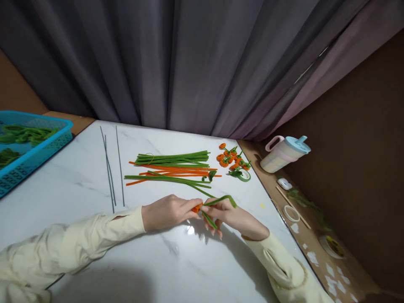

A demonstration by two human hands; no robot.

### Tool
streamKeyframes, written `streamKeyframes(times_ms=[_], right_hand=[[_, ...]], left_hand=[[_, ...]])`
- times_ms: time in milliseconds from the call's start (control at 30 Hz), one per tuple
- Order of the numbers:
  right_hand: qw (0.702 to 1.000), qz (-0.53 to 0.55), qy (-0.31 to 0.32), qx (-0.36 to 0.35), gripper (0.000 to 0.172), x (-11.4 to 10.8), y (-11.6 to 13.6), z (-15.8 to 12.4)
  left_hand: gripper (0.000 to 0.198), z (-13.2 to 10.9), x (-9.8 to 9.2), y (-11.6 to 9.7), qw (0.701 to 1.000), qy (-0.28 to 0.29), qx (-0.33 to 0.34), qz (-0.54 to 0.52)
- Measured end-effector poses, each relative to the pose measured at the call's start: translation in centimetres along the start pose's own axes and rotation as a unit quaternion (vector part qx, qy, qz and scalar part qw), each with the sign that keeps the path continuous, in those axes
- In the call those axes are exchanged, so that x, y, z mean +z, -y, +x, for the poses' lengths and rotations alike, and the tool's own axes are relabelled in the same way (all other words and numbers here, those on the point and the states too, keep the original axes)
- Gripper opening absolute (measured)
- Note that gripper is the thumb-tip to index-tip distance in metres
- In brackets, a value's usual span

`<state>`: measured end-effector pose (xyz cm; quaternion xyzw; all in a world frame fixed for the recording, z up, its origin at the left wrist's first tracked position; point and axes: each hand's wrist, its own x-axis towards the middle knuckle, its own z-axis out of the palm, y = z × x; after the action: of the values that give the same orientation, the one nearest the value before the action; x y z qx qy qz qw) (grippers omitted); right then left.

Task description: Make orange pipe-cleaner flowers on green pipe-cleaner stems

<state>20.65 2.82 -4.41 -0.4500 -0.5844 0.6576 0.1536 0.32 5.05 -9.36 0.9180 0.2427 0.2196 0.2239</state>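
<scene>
My left hand (pixel 168 211) and my right hand (pixel 232 216) meet over the white marble table (pixel 94 176). The left fingers pinch a small orange pipe-cleaner coil (pixel 197 207). The right fingers are closed on a green pipe cleaner (pixel 221 199) that bends out from the coil, one end arching right, the other running down between the fingers. Just beyond the hands lies a loose bundle of green and orange pipe cleaners (pixel 173 166). A cluster of small finished orange coils with green stems (pixel 232 160) lies at the far right of the table.
Three thin dark wires (pixel 112 168) lie left of the bundle. A blue basket (pixel 31 145) with green pieces sits at the far left. A green tape roll (pixel 244 175), a pink and blue lidded cup (pixel 285 153), a white tape ring (pixel 292 213) and paper scraps lie to the right. Grey curtain behind.
</scene>
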Motion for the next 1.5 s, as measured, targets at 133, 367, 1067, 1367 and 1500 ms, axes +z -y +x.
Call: streamKeyframes(times_ms=[133, 367, 1067, 1367, 1500], right_hand=[[1.000, -0.019, 0.001, 0.008, 0.043, 0.1, -0.3, 0.0], [0.966, -0.243, -0.040, -0.072, 0.020, 0.8, -0.5, -0.2], [0.785, -0.512, -0.270, -0.222, 0.015, 2.7, -1.7, -0.1], [0.827, -0.460, -0.234, -0.223, 0.016, 2.8, -1.8, 0.0], [0.750, -0.540, -0.243, -0.296, 0.027, 2.7, -1.8, -0.1]], left_hand=[[0.039, -0.1, 0.0, -0.2, 0.996, 0.040, 0.048, 0.058], [0.034, -0.1, -0.3, -0.8, 0.995, 0.025, 0.074, 0.058], [0.032, 0.2, -0.8, -2.2, 0.987, 0.005, 0.038, 0.157], [0.023, 0.2, -0.8, -2.0, 0.971, -0.075, 0.108, 0.200], [0.021, 0.2, -1.2, -2.0, 0.982, -0.058, 0.066, 0.164]])
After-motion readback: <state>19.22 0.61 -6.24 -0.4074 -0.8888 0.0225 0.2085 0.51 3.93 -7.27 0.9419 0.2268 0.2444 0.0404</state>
